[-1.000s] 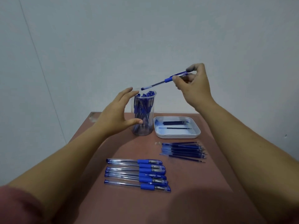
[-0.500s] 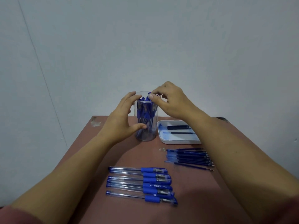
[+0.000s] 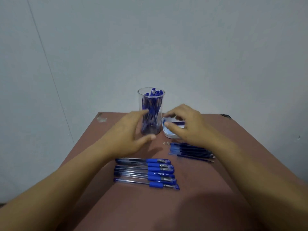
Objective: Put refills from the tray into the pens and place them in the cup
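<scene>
The right fingers (image 3: 173, 112) arch loosely over the tray (image 3: 168, 136), thumb well apart from the forefinger and pointing toward the cup side. I can see nothing pinched between them. To my eye this is a reach for the next refill, and the dark refills (image 3: 179, 125) under the palm are partly hidden. The left fingers (image 3: 140, 114) are straight and spread, blurred, with the thumb low in front of the cup's base. They lie across the left wall of the cup (image 3: 140, 104), but the blur hides whether they touch it. They hold nothing.

The right hand (image 3: 188, 125) is palm down, wrist low over the table (image 3: 150, 207). The left hand (image 3: 128, 134) is turned on edge, palm toward the cup, likely so it can steady the tall, light container. Both forearms run in from the near corners and converge toward the far edge.

The clear cup stands upright near the middle of the far edge, crowded with blue pens (image 3: 152, 112), caps up. The white tray sits just beside it on the right. Nearer, toward the right edge, a bundle of loose refills (image 3: 191, 150) lies side by side, with a few tiny pale bits (image 3: 166, 143) just left of its far end. In the middle of the table a row of pens (image 3: 146, 172) lies parallel, blue grips to the right, close under both hands. These are probably the ones left to do, so the job looks partly done.
</scene>
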